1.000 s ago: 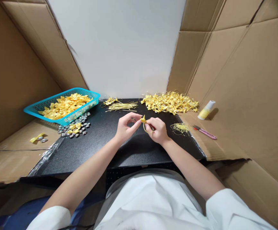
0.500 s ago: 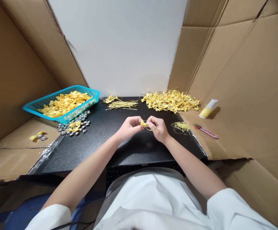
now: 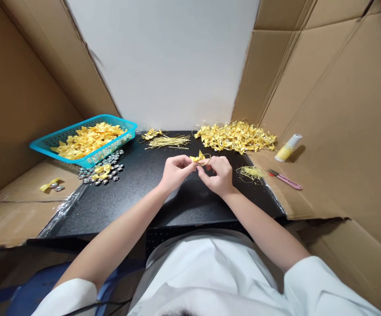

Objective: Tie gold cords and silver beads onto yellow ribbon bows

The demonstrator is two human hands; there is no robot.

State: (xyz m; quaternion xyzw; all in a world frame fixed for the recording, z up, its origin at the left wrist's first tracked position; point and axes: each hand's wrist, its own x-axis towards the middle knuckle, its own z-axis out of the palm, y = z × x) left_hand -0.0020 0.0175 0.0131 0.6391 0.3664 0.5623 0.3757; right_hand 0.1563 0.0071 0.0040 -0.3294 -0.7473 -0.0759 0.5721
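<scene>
Over the middle of the black table, my left hand (image 3: 176,172) pinches a yellow ribbon bow (image 3: 197,157) between thumb and fingertips. A thin gold cord (image 3: 205,165) curves from the bow in a loop. My right hand (image 3: 219,175) is closed around that loop, its fingers on the cord and its thumb lower, close to the bow. The fingertips hide part of the bow and cord. Behind my hands lies a bundle of straight gold cords (image 3: 169,141), and a large heap of yellow bows with gold cords (image 3: 236,137) is at the back right.
A turquoise basket (image 3: 83,161) of yellow bows stands at the left, silver beads (image 3: 115,173) beside it. Cord scraps (image 3: 252,173), pink-handled snips (image 3: 285,179) and a white and yellow roll (image 3: 288,148) lie or stand at the right. Cardboard walls (image 3: 335,109) enclose the sides.
My hands have risen slightly. The bow has turned so its points stand up, and my right thumb has moved down away from the fingers at the cord loop. The view has shifted a little.
</scene>
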